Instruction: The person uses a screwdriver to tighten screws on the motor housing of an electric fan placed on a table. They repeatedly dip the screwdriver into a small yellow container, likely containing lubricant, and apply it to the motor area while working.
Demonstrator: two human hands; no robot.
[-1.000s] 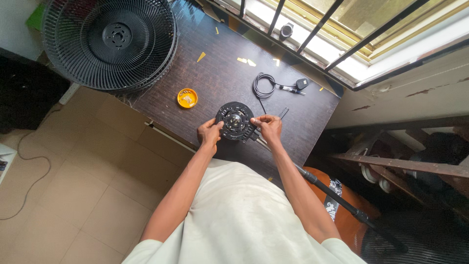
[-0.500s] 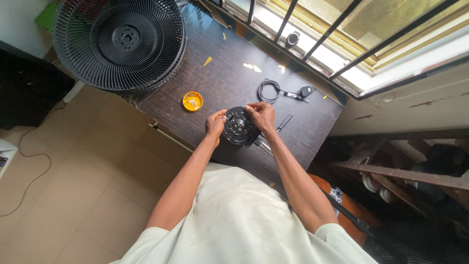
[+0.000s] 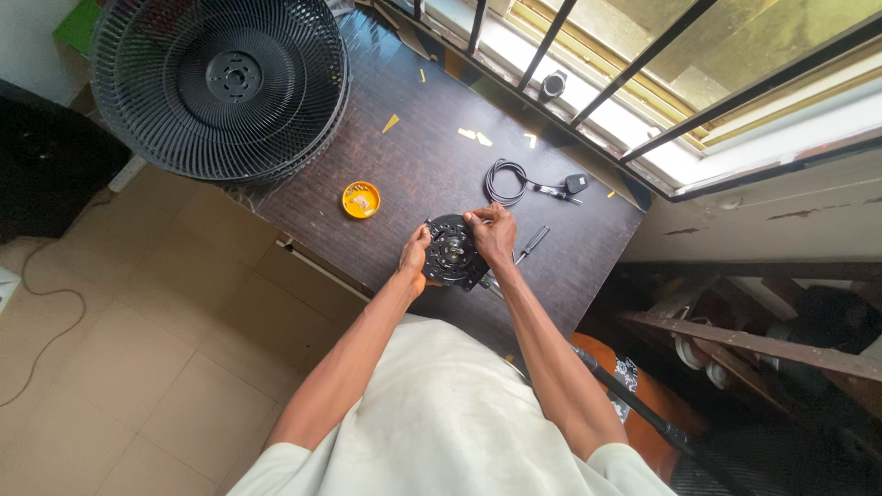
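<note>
A round black fan motor housing lies on the dark wooden table near its front edge. My left hand grips the housing's left rim. My right hand holds its upper right side, fingers curled over the top. A black-handled screwdriver lies just right of my right hand. A small orange lid with small parts in it sits to the left of the housing.
Large black fan grilles are stacked on the table's far left end. A coiled black cable with a plug lies behind the housing. Yellow scraps dot the table. A barred window runs behind, and clutter fills the right side below it.
Both hands stay on the motor housing. My right hand has shifted slightly over its top edge. The camera view has moved a little closer.
</note>
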